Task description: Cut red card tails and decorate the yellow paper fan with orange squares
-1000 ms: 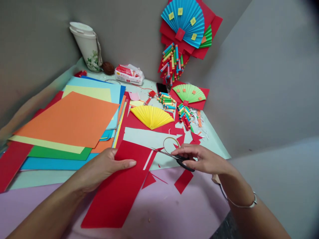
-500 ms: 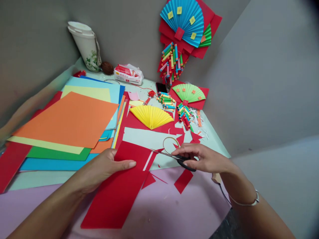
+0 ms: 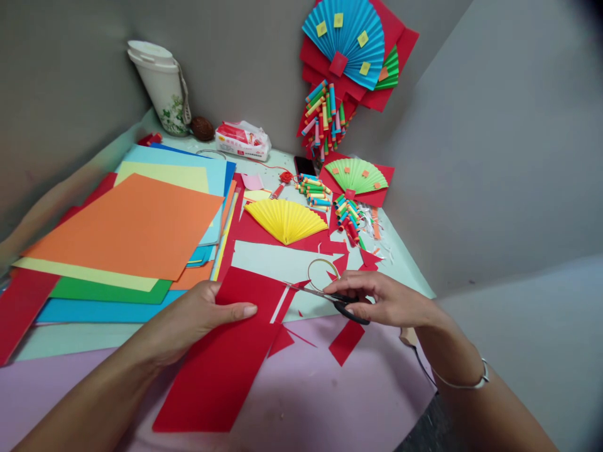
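My left hand [image 3: 195, 320] pinched a folded-looking piece of red paper [image 3: 211, 370], thumb laid flat on top and the fingers hidden beneath. The paper slanted from the centre of the frame down to the bottom edge, left of the middle. My right hand [image 3: 386, 302], right of centre, was closed around the black handles of the scissors [image 3: 340, 300]; their blades pointed left, the tips at the paper's upper right corner, beside a narrow pale strip. I could not tell whether the blades had bitten into the paper. A bracelet [image 3: 485, 375] circled my right wrist.

Red scraps [image 3: 347, 343] lay below the scissors on the table [image 3: 301, 402], and a gold-coloured ring [image 3: 309, 274] lay just behind the blades. Above the red paper, at mid-frame, sat a yellow pleated fan [image 3: 287, 221]. A stack of coloured sheets with an orange sheet [image 3: 132, 226] uppermost filled the left of the frame. A white cup [image 3: 157, 81] stood in the upper left, near a red-and-white packet [image 3: 242, 141]. In the upper right, a blue pleated fan [image 3: 351, 44] was up against the wall, above a light green fan [image 3: 358, 176].
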Demonstrator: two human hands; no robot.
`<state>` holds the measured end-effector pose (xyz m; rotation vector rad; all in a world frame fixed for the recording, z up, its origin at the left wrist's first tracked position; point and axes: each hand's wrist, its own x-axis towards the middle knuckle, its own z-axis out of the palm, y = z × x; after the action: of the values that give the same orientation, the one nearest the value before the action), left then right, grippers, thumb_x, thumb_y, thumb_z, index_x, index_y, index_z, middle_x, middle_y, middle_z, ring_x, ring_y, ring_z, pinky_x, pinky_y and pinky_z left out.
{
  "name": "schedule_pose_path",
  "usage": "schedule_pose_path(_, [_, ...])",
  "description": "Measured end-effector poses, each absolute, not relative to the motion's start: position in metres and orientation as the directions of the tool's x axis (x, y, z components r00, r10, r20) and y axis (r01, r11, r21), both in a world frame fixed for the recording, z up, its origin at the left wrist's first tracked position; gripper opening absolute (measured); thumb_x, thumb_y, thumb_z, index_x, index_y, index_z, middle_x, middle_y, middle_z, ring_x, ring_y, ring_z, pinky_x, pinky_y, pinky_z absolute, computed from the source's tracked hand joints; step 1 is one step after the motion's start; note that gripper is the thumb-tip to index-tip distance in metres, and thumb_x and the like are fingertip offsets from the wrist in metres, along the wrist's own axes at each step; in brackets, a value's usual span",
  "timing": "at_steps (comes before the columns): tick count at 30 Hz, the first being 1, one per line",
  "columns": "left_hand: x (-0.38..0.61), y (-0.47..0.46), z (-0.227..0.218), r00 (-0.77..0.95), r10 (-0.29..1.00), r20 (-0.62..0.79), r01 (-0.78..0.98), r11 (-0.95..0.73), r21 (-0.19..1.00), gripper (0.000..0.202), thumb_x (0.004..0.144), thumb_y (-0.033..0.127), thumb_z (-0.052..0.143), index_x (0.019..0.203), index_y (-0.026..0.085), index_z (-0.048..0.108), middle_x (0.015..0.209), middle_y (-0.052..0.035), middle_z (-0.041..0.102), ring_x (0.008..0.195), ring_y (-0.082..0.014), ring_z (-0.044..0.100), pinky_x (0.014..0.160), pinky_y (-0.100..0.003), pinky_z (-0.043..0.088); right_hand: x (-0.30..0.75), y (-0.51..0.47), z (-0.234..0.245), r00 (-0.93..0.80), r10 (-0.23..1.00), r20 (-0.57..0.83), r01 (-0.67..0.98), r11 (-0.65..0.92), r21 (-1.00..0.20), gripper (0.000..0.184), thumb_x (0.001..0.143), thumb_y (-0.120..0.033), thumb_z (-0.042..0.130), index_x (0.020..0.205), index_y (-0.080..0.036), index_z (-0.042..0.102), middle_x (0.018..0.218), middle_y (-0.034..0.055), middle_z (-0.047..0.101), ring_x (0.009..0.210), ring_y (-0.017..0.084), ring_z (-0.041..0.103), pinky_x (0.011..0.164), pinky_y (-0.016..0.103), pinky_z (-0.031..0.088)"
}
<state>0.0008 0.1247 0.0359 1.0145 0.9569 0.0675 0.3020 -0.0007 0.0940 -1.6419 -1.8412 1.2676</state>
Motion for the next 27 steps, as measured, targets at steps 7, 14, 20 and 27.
schedule_pose_path(7, [0.0000,0.1250,0.0333,0.622,0.460,-0.633,0.360,0.550,0.754,0.028,0.072,0.038,0.078,0.091,0.018,0.076,0.086,-0.0152,0.080,0.068,-0.0338,0.076,0.055,-0.036,0.057,0.3026,-0.0016,0.0925,-0.254,0.927,-0.276,0.598,-0.074,-0.798,0.038,0.089,-0.024,0.061,0.127,-0.028,0.066,0.089,0.0014,0.059,0.074,0.015,0.053,0.068,0.028,0.044])
schedule_pose_path(14, [-0.0001,0.1253,0.0340,0.623,0.452,-0.638,0.357,0.562,0.746,0.025,0.070,0.037,0.079,0.088,0.019,0.076,0.084,-0.0143,0.081,0.068,-0.0331,0.076,0.055,-0.035,0.058,0.3035,-0.0028,0.0907,-0.256,0.928,-0.270,0.581,-0.075,-0.811,0.038,0.090,-0.024,0.061,0.127,-0.029,0.066,0.089,0.0016,0.060,0.074,0.015,0.053,0.068,0.028,0.044])
schedule_pose_path(20, [0.0007,0.1251,0.0343,0.622,0.456,-0.637,0.358,0.558,0.749,0.026,0.072,0.039,0.078,0.089,0.019,0.077,0.084,-0.0143,0.080,0.066,-0.0329,0.075,0.055,-0.037,0.058,0.3020,-0.0034,0.0916,-0.250,0.927,-0.278,0.576,-0.088,-0.813,0.037,0.090,-0.025,0.060,0.127,-0.028,0.066,0.090,0.0019,0.060,0.074,0.015,0.052,0.068,0.029,0.043])
schedule_pose_path(27, [0.0011,0.1253,0.0358,0.623,0.443,-0.645,0.349,0.580,0.736,0.024,0.074,0.037,0.078,0.090,0.019,0.076,0.084,-0.0138,0.081,0.066,-0.0314,0.076,0.055,-0.035,0.058,0.3020,-0.0050,0.0880,-0.247,0.934,-0.256,0.560,-0.078,-0.825,0.036,0.091,-0.026,0.059,0.127,-0.028,0.065,0.088,0.0018,0.058,0.074,0.016,0.050,0.068,0.029,0.042])
